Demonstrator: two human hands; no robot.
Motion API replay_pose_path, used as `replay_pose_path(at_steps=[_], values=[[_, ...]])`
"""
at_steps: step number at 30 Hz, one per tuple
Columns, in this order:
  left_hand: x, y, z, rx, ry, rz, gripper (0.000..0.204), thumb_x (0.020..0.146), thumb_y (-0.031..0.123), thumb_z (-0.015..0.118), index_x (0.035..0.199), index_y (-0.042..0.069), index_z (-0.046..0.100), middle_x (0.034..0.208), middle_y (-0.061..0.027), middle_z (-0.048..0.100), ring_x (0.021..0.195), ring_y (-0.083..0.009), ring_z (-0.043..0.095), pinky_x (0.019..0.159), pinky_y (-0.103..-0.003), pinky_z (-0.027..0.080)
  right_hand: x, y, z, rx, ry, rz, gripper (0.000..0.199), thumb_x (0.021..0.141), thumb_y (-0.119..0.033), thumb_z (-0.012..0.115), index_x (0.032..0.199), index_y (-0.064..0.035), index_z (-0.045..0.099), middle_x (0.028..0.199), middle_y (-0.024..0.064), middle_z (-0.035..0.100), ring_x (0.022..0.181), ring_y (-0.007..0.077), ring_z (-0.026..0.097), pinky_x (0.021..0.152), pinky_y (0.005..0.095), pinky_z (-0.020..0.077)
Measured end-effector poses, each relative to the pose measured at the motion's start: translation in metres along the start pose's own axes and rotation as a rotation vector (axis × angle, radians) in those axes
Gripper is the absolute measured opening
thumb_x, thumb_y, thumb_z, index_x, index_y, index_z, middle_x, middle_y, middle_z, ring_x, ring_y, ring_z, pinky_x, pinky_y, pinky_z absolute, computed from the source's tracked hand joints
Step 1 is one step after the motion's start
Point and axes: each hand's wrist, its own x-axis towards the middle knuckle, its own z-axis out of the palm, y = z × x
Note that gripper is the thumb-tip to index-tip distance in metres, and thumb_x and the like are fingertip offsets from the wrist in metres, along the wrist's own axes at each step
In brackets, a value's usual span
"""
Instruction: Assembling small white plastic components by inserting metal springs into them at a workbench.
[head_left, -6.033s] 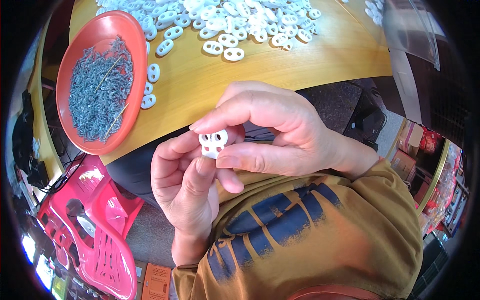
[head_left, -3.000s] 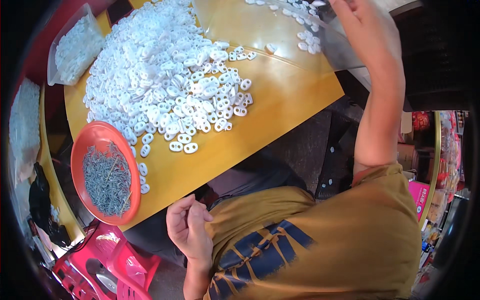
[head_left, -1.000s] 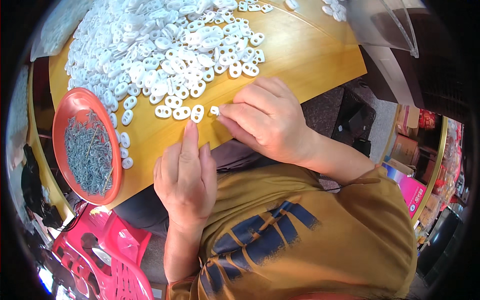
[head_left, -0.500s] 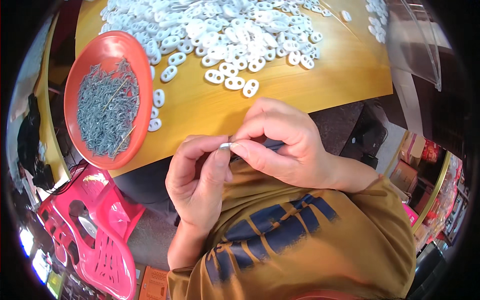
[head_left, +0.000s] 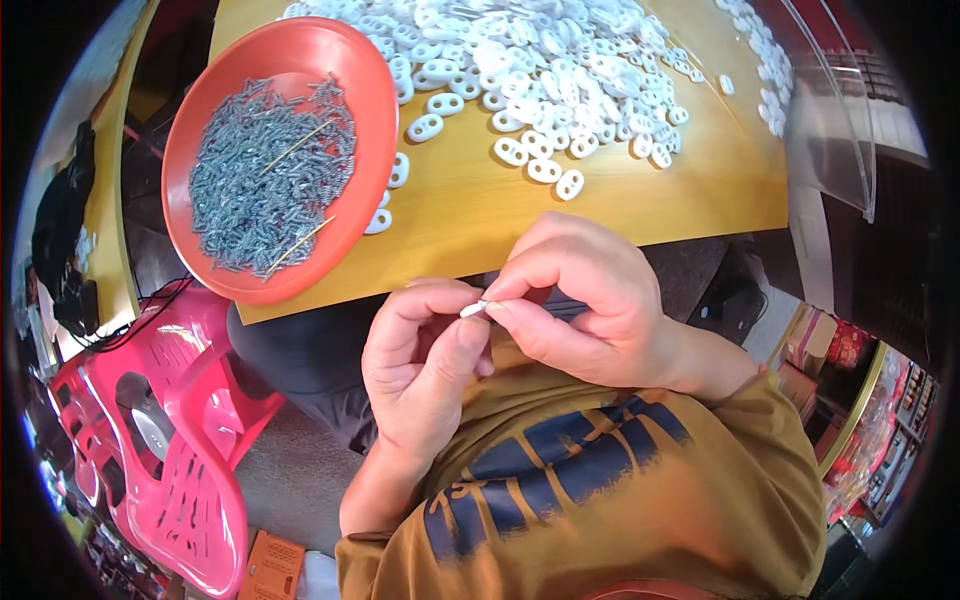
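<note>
My left hand (head_left: pixel 425 350) pinches a small white plastic piece (head_left: pixel 473 310) between thumb and forefinger, above my lap just off the table's front edge. It is seen nearly edge-on and looks like the two-holed ovals on the table. Thumb and forefinger of my right hand (head_left: pixel 590 300) are closed at the piece's right end; what they grip there is too small to make out. Beyond the hands lies a large heap of white two-holed oval pieces (head_left: pixel 560 85). A red-orange bowl (head_left: pixel 375 130) at the left holds many small grey metal pieces (head_left: pixel 260 180), perhaps screws.
Two thin sticks (head_left: pixel 300 247) lie on the metal pieces. A few loose ovals (head_left: pixel 425 127) rest beside the bowl on the yellow wooden table (head_left: pixel 680 205). A pink plastic chair (head_left: pixel 190 470) stands at lower left; a clear plastic panel (head_left: pixel 845 120) rises at the far right.
The view has shifted, so the bowl appears farther right and higher. Both hands stay together at the white piece, which now slants more.
</note>
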Motion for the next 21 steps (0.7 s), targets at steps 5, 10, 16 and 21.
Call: replay_pose_path(at_steps=[5, 10, 16, 21], values=[[-0.001, 0.002, -0.005, -0.076, 0.053, 0.073, 0.010, 0.086, 0.005, 0.056, 0.093, 0.000, 0.051, 0.092, -0.0110, 0.056, 0.061, -0.0098, 0.052, 0.053, -0.020, 0.044, 0.013, -0.006, 0.002, -0.014, -0.097, -0.006, 0.014, 0.074, -0.001, 0.065, 0.087, -0.0019, 0.061, 0.075, 0.0081, 0.057, 0.062, 0.0198, 0.053, 0.056, 0.0289, 0.0419], [-0.006, 0.006, -0.017, -0.072, 0.166, 0.061, 0.011, 0.087, 0.009, 0.055, 0.092, -0.001, 0.051, 0.092, -0.0141, 0.060, 0.056, -0.0104, 0.053, 0.053, -0.021, 0.044, 0.070, 0.002, 0.002, -0.426, -0.009, -0.398, 0.021, 0.070, -0.003, 0.066, 0.090, -0.0030, 0.061, 0.078, 0.0091, 0.056, 0.068, 0.0256, 0.054, 0.059, 0.0333, 0.0425], [-0.014, -0.001, -0.028, -0.086, 0.133, 0.039, 0.010, 0.088, 0.008, 0.054, 0.092, -0.001, 0.051, 0.093, -0.0125, 0.060, 0.057, -0.0091, 0.053, 0.055, -0.020, 0.042, 0.129, 0.019, 0.032, -0.610, -0.190, -0.458, 0.007, 0.072, -0.008, 0.061, 0.079, -0.0048, 0.061, 0.076, 0.0071, 0.057, 0.073, 0.0266, 0.054, 0.066, 0.0374, 0.0432], [-0.015, 0.000, -0.036, -0.097, 0.115, 0.030, 0.009, 0.087, 0.006, 0.054, 0.092, -0.001, 0.051, 0.092, -0.0102, 0.060, 0.059, -0.0082, 0.053, 0.055, -0.019, 0.043, 0.146, 0.034, 0.049, -0.729, -0.282, -0.426, 0.014, 0.071, -0.005, 0.060, 0.084, -0.0048, 0.062, 0.085, 0.0092, 0.058, 0.079, 0.0284, 0.056, 0.071, 0.0380, 0.0454]])
